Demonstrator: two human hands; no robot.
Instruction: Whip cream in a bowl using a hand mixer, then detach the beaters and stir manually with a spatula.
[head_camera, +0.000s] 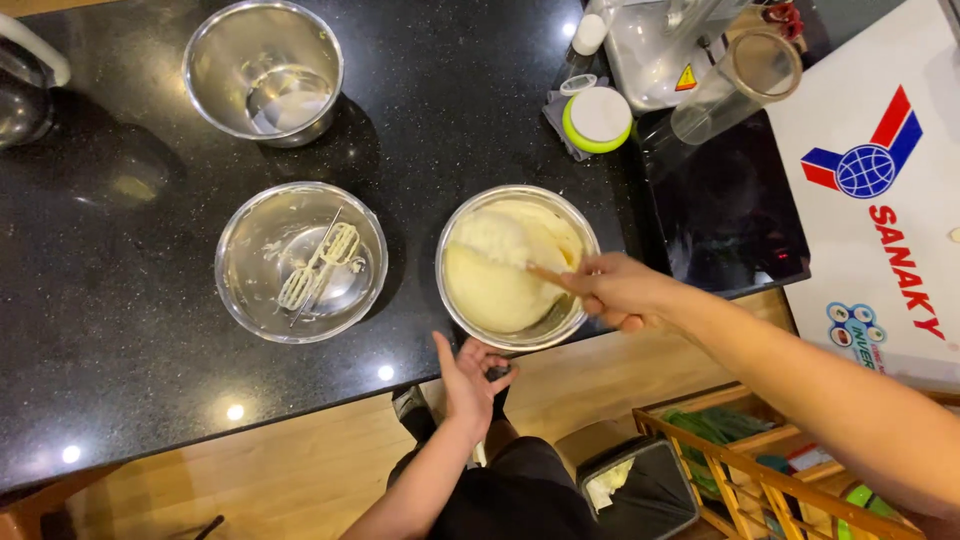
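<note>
Right hand (618, 292) grip closed around a wooden spatula handle (550, 273), blade buried in pale batter (495, 285) inside a steel bowl (572, 228) at the black worktop's (120, 300) front edge. Left hand (470, 378) fingers spread, empty, just below the bowl rim. Second bowl (240, 250) with two beaters (320, 265) sits left; a third bowl (262, 68) behind.

On the countertop (120, 300), a bowl of batter (517, 267) sits at the front edge, a bowl holding beaters (301, 261) to its left, a third bowl (263, 70) behind that, a lidded jar (597, 118) behind right.
</note>
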